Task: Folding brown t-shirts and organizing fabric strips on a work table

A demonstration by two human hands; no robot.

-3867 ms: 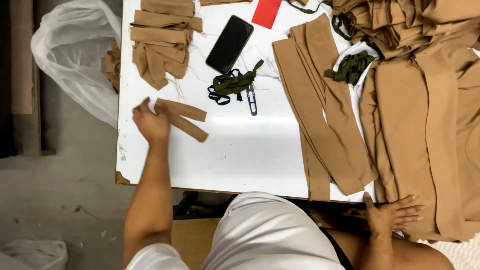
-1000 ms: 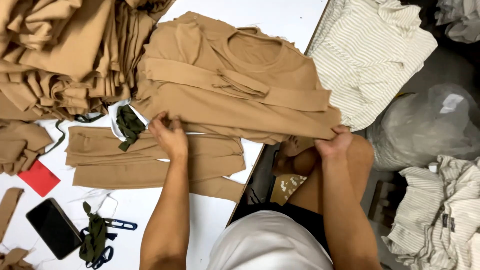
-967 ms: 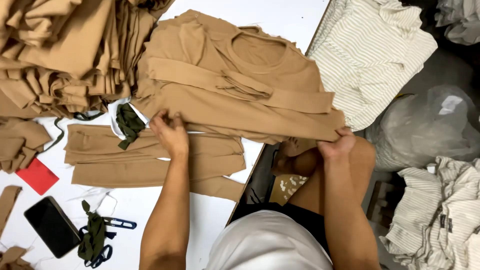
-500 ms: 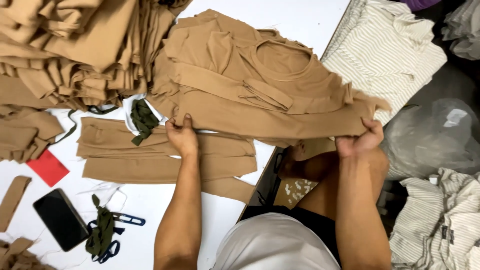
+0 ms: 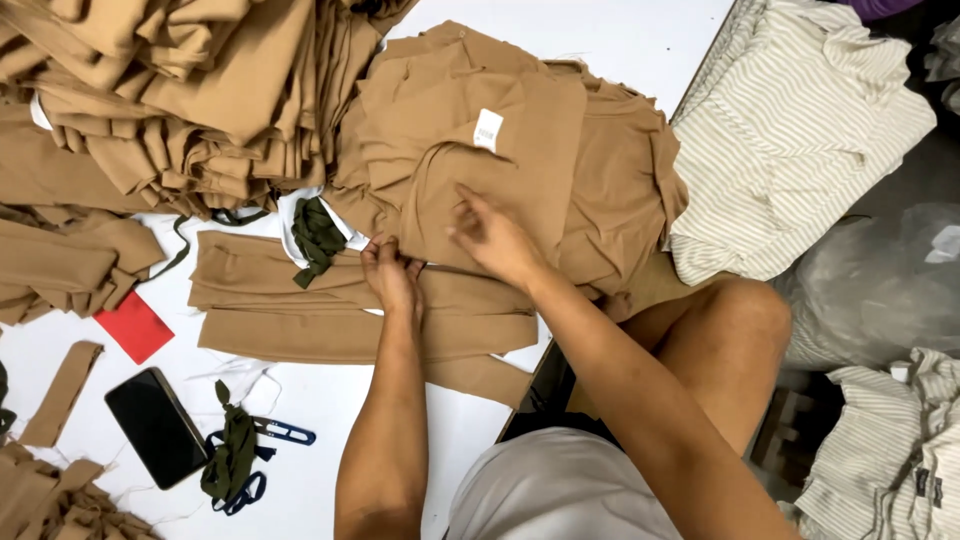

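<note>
Presently, scanning left to right. Far left: a tall heap of folded tan fabric (image 5: 170, 90) fills the 10 o'clock corner of the white table (image 5: 620, 35). Below it, a red card (image 5: 134, 326), a black phone (image 5: 157, 427) and blue snips (image 5: 285, 433) tangled with a dark green strap (image 5: 232, 455).

Centre: flat tan strips (image 5: 330, 310) run with their long axis from 9 to 3 o'clock. A dark green scrap (image 5: 318, 237) sits at their upper edge.

Left hand (image 5: 393, 276): fingers pressed together, pinching the near edge of the tan garment (image 5: 520, 160), at its 7 o'clock corner.

Right hand (image 5: 493, 238): fingers spread, palm down, lying flat on the same garment, just right of the left hand.

Garment lies at 12 o'clock from both hands, spread wide, with a small white label (image 5: 488, 130) facing up. Both hands touch it; the right reaches farther onto it.

Far right: a striped pale shirt (image 5: 800, 140) at 2 o'clock, off the table edge, and more striped cloth (image 5: 890, 450) at 4 o'clock.
</note>
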